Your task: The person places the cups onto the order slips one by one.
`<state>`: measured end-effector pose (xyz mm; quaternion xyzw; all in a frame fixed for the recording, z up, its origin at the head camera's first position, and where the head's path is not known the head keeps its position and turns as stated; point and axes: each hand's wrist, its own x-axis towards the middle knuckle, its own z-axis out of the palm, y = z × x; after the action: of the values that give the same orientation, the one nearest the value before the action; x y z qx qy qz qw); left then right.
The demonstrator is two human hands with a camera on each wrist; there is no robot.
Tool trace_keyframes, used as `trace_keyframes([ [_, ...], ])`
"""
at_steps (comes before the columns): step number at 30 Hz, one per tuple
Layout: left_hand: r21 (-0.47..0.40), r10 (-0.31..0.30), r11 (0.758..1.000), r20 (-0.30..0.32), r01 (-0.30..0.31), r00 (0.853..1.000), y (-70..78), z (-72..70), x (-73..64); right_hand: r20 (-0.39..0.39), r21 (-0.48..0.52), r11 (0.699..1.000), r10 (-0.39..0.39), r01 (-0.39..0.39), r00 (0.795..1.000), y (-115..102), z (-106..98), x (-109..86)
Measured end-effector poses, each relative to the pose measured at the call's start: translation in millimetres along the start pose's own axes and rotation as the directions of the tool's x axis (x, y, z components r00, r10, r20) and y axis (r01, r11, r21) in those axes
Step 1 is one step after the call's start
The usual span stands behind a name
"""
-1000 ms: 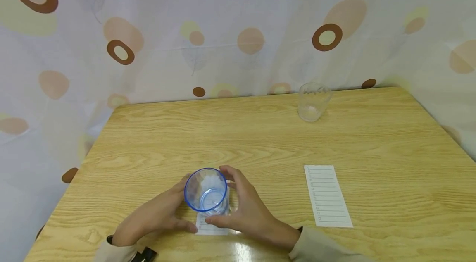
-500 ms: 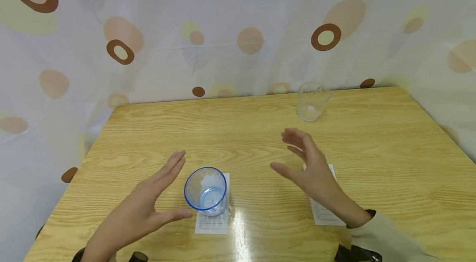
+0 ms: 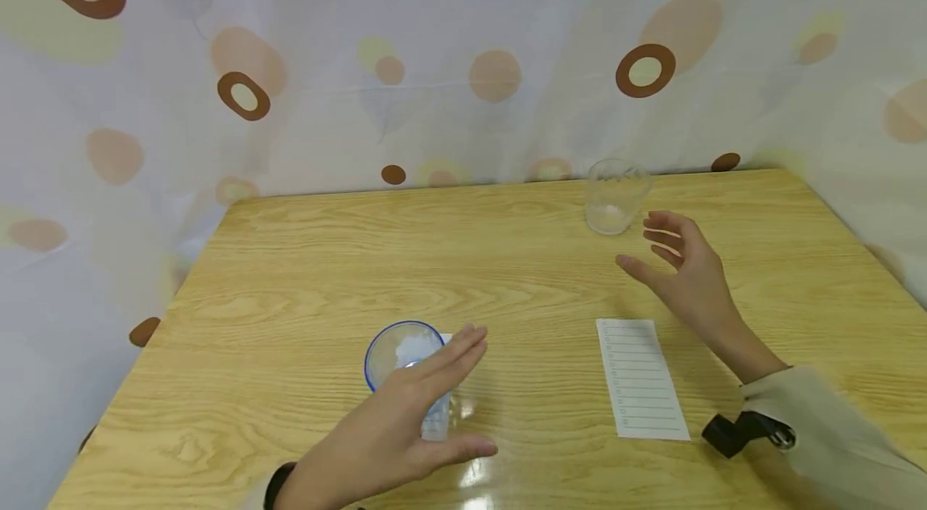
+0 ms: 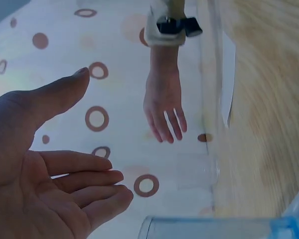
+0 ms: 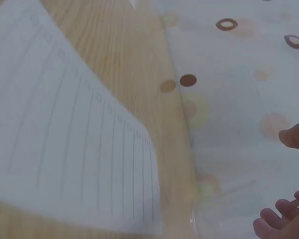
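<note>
A blue-rimmed clear cup point(image 3: 391, 349) stands on a paper slip at the lower middle of the head view, partly hidden by my left hand point(image 3: 398, 421). That hand hovers over the cup's near right side, fingers straight and thumb spread, holding nothing. My right hand point(image 3: 688, 277) is in the air near a clear glass point(image 3: 611, 204) at the table's back, its fingers loosely bent and nothing in them. Between the glass and my right fingers there is a small gap. The left wrist view shows the blue cup point(image 4: 219, 229) at its bottom edge, apart from the left fingers.
A lined paper slip with checkboxes point(image 3: 643, 377) lies on the wooden table point(image 3: 290, 277), right of the middle. The slip under the cup point(image 3: 437, 425) is mostly covered. A patterned curtain point(image 3: 434, 124) hangs behind the table's back edge.
Both hands have come away from the blue-rimmed cup. The right hand has moved right and forward toward the clear glass. The left hand drew back left, then swung right, over the cup.
</note>
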<state>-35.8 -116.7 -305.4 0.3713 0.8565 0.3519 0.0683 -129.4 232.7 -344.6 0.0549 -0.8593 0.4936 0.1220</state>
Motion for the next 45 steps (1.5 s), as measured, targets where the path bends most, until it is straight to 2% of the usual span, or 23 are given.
trace_keyframes([
  [2,-0.051,-0.017,0.999,0.022,0.018,1.0,4.4,8.0,6.2,-0.019,-0.016,0.999,0.028,-0.028,0.999,6.3,-4.3,7.8],
  [4,-0.062,-0.008,0.998,0.041,0.01,0.999,7.6,15.9,13.4,-0.035,-0.023,0.998,0.056,-0.057,0.998,12.2,-6.5,15.8],
  [7,-0.021,0.02,1.0,0.077,-0.019,0.997,10.0,29.6,28.3,-0.054,-0.013,0.995,0.1,-0.101,0.993,19.4,-7.6,26.9],
  [11,0.034,0.038,0.998,0.155,-0.044,0.987,7.9,54.1,54.5,-0.06,0.01,0.988,0.153,-0.152,0.986,25.6,-7.0,39.6],
  [15,0.062,0.002,0.998,0.226,-0.017,0.974,0.9,82.1,76.4,-0.042,0.021,0.982,0.189,-0.188,0.981,30.0,-4.1,49.4],
  [19,0.114,-0.035,0.993,0.237,0.008,0.971,-4.8,99.7,92.5,-0.027,0.026,0.979,0.204,-0.203,0.979,35.2,0.5,59.3],
  [23,0.203,-0.055,0.979,0.231,0.008,0.971,-6.1,108.7,105.7,-0.007,0.044,0.973,0.229,-0.228,0.973,40.0,5.1,67.3],
  [27,0.284,-0.064,0.959,0.263,-0.014,0.963,-5.2,114.9,118.8,0.005,0.053,0.96,0.275,-0.275,0.961,46.9,7.3,70.4],
  [30,0.319,-0.082,0.947,0.307,-0.021,0.948,-4.1,118.4,127.8,-0.003,0.062,0.954,0.295,-0.294,0.956,52.1,10.2,71.6],
  [33,0.353,-0.123,0.935,0.356,-0.012,0.927,-2.3,122.7,134.4,-0.016,0.077,0.954,0.291,-0.289,0.957,56.3,11.6,72.6],
  [35,0.377,-0.145,0.926,0.38,-0.01,0.914,-1.0,124.7,137.7,-0.036,0.082,0.959,0.275,-0.272,0.961,56.6,10.6,75.4],
  [38,0.41,-0.174,0.912,0.395,-0.004,0.902,0.2,125.8,141.2,-0.058,0.09,0.966,0.247,-0.242,0.967,55.0,8.3,81.8],
  [45,0.434,-0.209,0.901,0.394,0.019,0.895,0.3,128.5,142.0,-0.046,0.076,0.97,0.233,-0.229,0.971,52.4,7.6,90.6],
])
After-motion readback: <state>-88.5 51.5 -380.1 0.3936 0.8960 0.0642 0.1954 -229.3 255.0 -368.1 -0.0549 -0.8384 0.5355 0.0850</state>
